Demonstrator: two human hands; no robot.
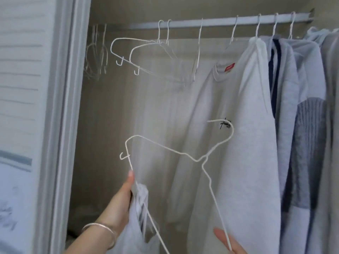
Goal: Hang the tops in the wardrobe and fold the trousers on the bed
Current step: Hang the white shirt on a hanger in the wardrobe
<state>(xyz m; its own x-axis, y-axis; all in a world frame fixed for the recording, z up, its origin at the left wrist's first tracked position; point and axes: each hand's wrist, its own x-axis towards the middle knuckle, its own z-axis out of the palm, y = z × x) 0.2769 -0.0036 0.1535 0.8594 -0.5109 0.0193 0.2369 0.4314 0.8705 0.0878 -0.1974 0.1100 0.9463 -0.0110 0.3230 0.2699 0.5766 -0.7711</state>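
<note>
— White wire, that hanger (176, 158) in the foreground. Who has hold of it?

— Both. The left hand (120, 200) has its fingers curled round the hanger's lower bar and a bunched pale grey top (135, 226), thumb pressed up along the wire. The right hand (227, 241) touches the other arm at the bottom edge; only a few fingers show, so I cannot tell its grip.

— And which way does it lie?

— Tilted, its long axis running from lower right up to upper left, the hook (226, 129) pointing up and right, towards the rail (211, 23).

— The top isn't on it yet?

— No, it hangs below the left hand, beside the wire. I'd judge the left hand nearer for threading a shoulder through.

— Room on the rail?

— A gap between the empty hangers (135, 52) and the hung grey sweatshirt (229, 99), well above the hook.
</note>
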